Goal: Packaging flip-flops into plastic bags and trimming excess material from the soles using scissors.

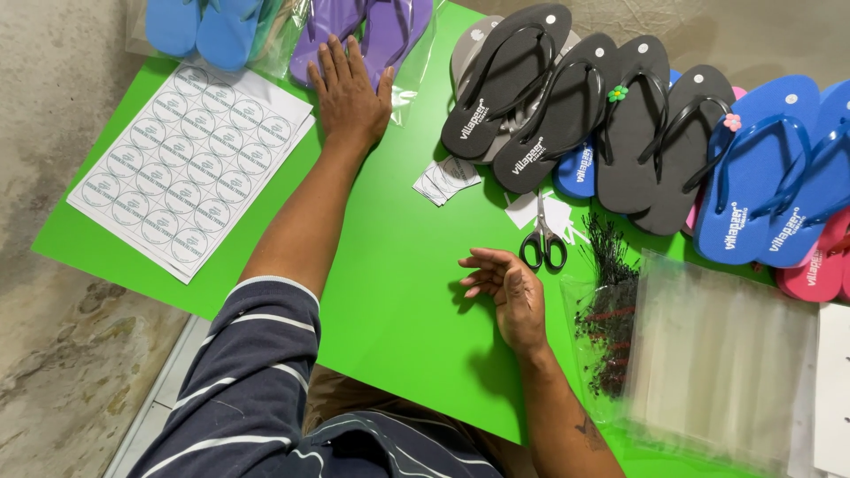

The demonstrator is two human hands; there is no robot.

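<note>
Reaching to the far edge of the green board (pixel 390 292), the left hand (pixel 350 93) lies flat, fingers spread, on the bagged purple flip-flops (pixel 372 31); it presses but grips nothing. Toward the board's right side, the right hand (pixel 509 292) rests loosely curled and empty, just beside the black scissors (pixel 542 243). Likely faults: the slick bag may slide off the board's far edge under palm pressure; a careless sweep could catch the scissors or scatter the fastener bundle (pixel 606 310) at the board's right edge.
</note>
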